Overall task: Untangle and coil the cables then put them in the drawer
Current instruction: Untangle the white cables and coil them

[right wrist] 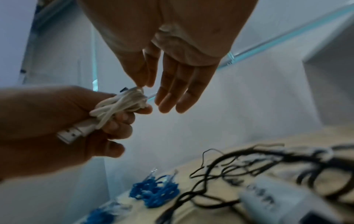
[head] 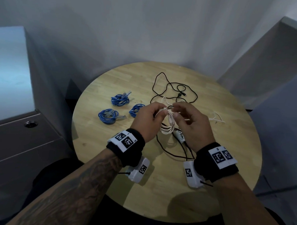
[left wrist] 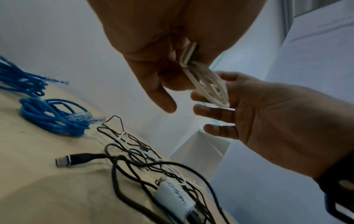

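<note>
Head view: round wooden worktop (head: 200, 182), person seated at it. Left hand (head: 148, 119) is raised above the worktop's middle, fingers curled round a white cable coil (head: 167, 128) that hangs below the fist. Right hand (head: 190, 121) sits just beside it, thumb and forefinger pinching a strand at the top of the coil, the other fingers loosely spread. A loose black cable (head: 176, 89) sprawls on the worktop beyond the hands and runs on beneath them. Three blue cable bundles (head: 119, 99) lie left of the hands, apart from the black tangle. A grey cabinet (head: 17, 106) stands left of the worktop.

Left wrist view: the left hand (left wrist: 162, 53) grips the coil (left wrist: 208, 87), loops fanning out below the fingers. The right hand (left wrist: 268, 115) faces it, fingertips touching the loops. Below, the black cable (left wrist: 134, 163) lies crossed with a thin white one beside a white adapter (left wrist: 175, 201); a blue bundle (left wrist: 51, 116) lies just beyond.

Right wrist view: blurred. The left hand (right wrist: 57, 128) clutches the coil (right wrist: 118, 104), a white USB plug (right wrist: 72, 133) sticking out under the fist. The right hand (right wrist: 168, 72) pinches the coil's top.
</note>
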{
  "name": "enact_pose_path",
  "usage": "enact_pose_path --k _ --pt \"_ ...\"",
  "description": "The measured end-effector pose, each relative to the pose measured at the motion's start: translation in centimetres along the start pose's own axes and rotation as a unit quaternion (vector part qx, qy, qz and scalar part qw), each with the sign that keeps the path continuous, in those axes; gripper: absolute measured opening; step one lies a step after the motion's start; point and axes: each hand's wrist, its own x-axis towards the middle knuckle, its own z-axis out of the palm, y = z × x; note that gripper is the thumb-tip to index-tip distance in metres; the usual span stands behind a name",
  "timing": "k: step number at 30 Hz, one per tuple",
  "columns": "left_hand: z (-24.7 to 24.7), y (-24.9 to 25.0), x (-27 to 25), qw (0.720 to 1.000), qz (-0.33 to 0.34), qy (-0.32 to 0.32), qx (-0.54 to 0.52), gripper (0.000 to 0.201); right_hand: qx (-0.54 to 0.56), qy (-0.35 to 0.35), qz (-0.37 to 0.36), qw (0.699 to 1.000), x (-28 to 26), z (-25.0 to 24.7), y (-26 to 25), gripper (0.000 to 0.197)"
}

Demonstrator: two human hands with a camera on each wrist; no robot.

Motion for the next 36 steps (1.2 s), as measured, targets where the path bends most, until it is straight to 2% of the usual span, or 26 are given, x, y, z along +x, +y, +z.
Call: enact_pose_path --k 2,5,8,9,11,13,15,17,19,21,24,26,30,34,36 --pt "0.0 -0.2 0.0 1.000 -0.005 0.018 0.001 0.012 0.044 -0.015 0.022 0.999 -0.3 0.4 -0.3 0.014" --pt "0.0 -0.3 0.1 0.999 -0.025 0.027 -0.022 0.013 0.011 -0.034 0.021 0.999 -0.7 1.1 -0.4 0.024" --pt "-0.3 0.0 -0.2 1.000 -0.026 0.005 -0.012 0.014 0.029 0.010 0.037 0.999 -0.6 1.0 -0.5 0.008" --pt "-0.4 0.1 -0.3 1.000 -0.028 -0.004 -0.013 0.014 0.032 0.018 0.042 0.998 -0.6 0.9 -0.6 0.009" --pt "-0.9 -0.1 -0.3 0.999 -0.033 -0.012 -0.021 0.016 -0.047 0.018 0.020 0.999 -0.7 0.6 -0.8 0.014" --pt "-1.5 -0.4 -0.3 0.999 -0.037 -0.013 -0.011 0.019 -0.173 0.010 -0.017 0.985 -0.8 0.4 -1.2 0.015" --pt "-2.1 -0.5 -0.6 0.999 -0.037 -0.010 -0.009 0.016 -0.226 0.003 -0.038 0.973 -0.9 0.5 -1.8 0.015" --pt "-3.1 -0.7 -0.8 0.999 -0.044 -0.016 0.010 0.013 -0.196 -0.014 -0.037 0.980 -1.0 0.6 -2.2 0.016" --pt "-4.8 -1.8 -0.9 0.993 -0.081 -0.042 0.070 0.013 -0.109 -0.038 0.015 0.993 -0.7 0.1 -1.8 0.019" --pt "-7.0 -3.1 -1.0 0.976 -0.138 -0.071 0.154 0.015 -0.069 -0.041 0.069 0.994 0.0 -1.4 -0.4 0.020" --pt "-9.3 -4.3 -1.9 0.944 -0.216 -0.098 0.229 0.019 -0.097 -0.024 0.104 0.990 0.8 -3.4 2.0 0.017" --pt "-10.0 -4.6 -2.7 0.925 -0.241 -0.122 0.268 0.019 -0.118 -0.049 0.116 0.985 0.8 -3.7 3.3 0.013" --pt "-10.6 -4.1 -3.6 0.887 -0.221 -0.132 0.383 0.025 -0.226 -0.124 0.146 0.955 1.0 -2.3 5.5 0.013" --pt "-10.0 -2.8 -3.5 0.842 -0.219 -0.180 0.460 0.034 -0.309 -0.141 0.179 0.923 2.0 -1.6 7.0 0.014" --pt "-9.6 -1.9 -2.9 0.840 -0.197 -0.170 0.476 0.031 -0.338 -0.141 0.194 0.910 2.9 -1.8 7.3 0.014"
